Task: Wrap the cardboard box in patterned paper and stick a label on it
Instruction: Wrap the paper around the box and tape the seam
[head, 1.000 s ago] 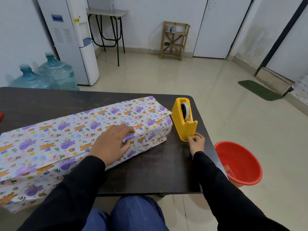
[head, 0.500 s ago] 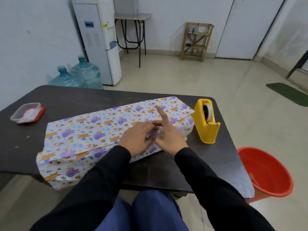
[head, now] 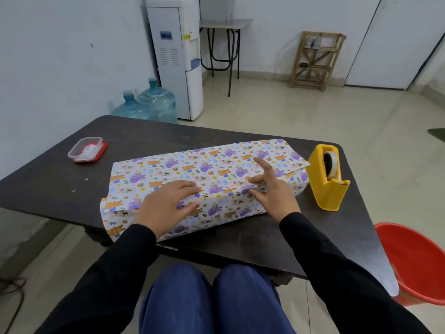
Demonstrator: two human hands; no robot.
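While pressing paper seam, left hand flat, right hand splayed, gripping nothing | ends, label seemingly pending | dispenser at 3 o'clock

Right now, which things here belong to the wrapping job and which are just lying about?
Job:
paper-wrapped box
left hand and right hand, pressing its paper
yellow tape dispenser
clear lidded tub, possibly labels

Lying about:
red bucket
water bottles
water dispenser
wooden rack
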